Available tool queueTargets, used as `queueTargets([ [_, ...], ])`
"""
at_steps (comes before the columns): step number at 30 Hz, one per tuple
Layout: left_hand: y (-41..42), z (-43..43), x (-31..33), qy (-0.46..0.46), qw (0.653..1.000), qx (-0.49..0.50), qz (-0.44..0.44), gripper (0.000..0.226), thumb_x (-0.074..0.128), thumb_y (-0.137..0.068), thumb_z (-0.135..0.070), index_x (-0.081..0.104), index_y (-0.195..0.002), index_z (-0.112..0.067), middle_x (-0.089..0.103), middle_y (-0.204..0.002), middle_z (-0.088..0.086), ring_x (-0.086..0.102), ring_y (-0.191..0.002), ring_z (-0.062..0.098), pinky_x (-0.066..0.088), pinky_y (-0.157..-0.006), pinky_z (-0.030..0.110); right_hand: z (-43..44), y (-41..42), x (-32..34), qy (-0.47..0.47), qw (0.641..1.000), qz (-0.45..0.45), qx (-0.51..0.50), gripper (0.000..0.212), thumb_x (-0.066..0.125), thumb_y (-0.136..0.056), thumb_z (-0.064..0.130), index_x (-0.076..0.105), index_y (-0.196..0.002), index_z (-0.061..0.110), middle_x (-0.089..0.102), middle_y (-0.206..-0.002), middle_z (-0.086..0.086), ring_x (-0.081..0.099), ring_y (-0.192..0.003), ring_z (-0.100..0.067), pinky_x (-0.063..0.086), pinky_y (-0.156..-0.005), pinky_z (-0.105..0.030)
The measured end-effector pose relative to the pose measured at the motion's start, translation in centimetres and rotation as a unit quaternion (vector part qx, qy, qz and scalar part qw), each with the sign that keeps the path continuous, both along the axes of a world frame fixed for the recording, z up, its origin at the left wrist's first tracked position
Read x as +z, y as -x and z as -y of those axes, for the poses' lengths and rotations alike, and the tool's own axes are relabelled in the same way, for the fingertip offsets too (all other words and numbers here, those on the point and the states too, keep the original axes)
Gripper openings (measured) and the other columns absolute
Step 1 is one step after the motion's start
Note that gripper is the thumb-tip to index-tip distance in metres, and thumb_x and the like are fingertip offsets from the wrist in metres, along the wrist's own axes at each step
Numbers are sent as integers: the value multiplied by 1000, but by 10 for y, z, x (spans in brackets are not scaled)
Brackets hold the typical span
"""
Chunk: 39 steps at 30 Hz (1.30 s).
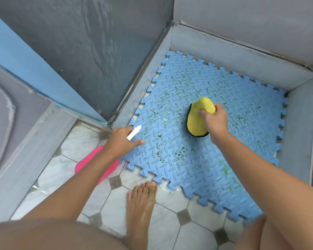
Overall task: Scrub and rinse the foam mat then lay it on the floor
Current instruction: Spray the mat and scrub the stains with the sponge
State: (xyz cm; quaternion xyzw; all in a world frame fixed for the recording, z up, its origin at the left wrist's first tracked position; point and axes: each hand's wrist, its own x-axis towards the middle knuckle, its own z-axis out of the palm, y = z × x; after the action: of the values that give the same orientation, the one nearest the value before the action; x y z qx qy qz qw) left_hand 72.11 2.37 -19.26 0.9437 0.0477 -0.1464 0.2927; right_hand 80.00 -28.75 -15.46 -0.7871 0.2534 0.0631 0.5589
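Now the right hand (213,121) is gripping a yellow scrub mitt (199,118) on the blue foam mat (197,159), which is lying in the gray corner, scrubbing green spots. The left hand (121,139) is holding a white tube (134,132). I think rinsing comes next.

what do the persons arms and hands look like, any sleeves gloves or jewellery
Both arms are bare from hand to the frame edge: no sleeves in view. The left hand and right hand wear no gloves; no rings, watch or bracelets show on the visible fingers or wrists.
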Motion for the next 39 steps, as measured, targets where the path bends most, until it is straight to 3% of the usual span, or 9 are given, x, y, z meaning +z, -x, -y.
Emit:
queueTargets([
  [2,6,2,-1,-2,1000,2,-25,53,87,-71,-57,50,-88,-23,51,-68,-5,48,-64,18,32,-53,31,-4,-5,0,11,1000,-2,18,24,72,-83,19,57,-101,14,59,-92,-3,53,-77,-21,43,-67,-34],
  [8,5,-12,1,20,993,114,31,63,84,-66,-65,45,-55,-17,49,-50,0,52,-54,27,45,-55,39,-26,-21,-5,36,996,12,85,22,72,-85,16,57,-101,16,58,-89,2,54,-72,-15,43,-63,-31],
  [12,15,-14,9,98,993,70,13,58,75,-55,-74,56,-65,-21,65,-65,0,64,-66,23,50,-64,38,-41,-27,-10,62,989,28,134,26,67,-88,11,53,-109,15,54,-81,2,47,-62,-15,39,-56,-30],
  [18,18,-20,6,94,992,86,17,62,89,-71,-48,38,-49,-21,36,-45,-6,36,-45,16,30,-52,30,-63,-45,-13,94,978,79,171,30,62,-87,5,55,-112,19,55,-80,1,47,-62,-17,38,-56,-31],
  [24,42,-36,-6,66,993,-13,-97,51,93,-67,-44,50,-58,-19,50,-57,-4,47,-53,13,37,-57,34,-79,-62,-15,157,962,113,193,36,60,-86,7,56,-120,17,55,-87,5,50,-69,-6,38,-54,-30],
  [29,55,-51,-10,53,996,34,-69,59,92,-69,-47,42,-50,-21,43,-51,-4,42,-47,16,33,-54,33,-94,-74,-26,172,956,116,209,37,60,-87,8,54,-123,14,57,-98,-2,55,-86,-22,38,-62,-29],
  [34,59,-49,1,123,989,33,-71,46,95,-66,-41,54,-62,-20,60,-64,1,51,-57,12,41,-61,34,-109,-73,-41,182,949,107,233,39,61,-87,9,54,-125,14,57,-103,-3,53,-92,-22,45,-70,-34],
  [37,60,-48,3,127,989,56,-55,57,93,-70,-41,46,-57,-12,47,-54,-2,50,-50,24,44,-56,36,-114,-69,-51,181,946,105,249,38,63,-88,11,53,-124,14,56,-102,-3,53,-91,-23,44,-69,-34],
  [39,59,-47,4,130,988,79,-33,62,93,-70,-45,42,-56,-13,40,-52,-6,42,-48,21,38,-54,34,-116,-66,-57,186,940,103,265,39,64,-87,12,53,-125,14,57,-103,-4,52,-91,-22,41,-69,-32],
])
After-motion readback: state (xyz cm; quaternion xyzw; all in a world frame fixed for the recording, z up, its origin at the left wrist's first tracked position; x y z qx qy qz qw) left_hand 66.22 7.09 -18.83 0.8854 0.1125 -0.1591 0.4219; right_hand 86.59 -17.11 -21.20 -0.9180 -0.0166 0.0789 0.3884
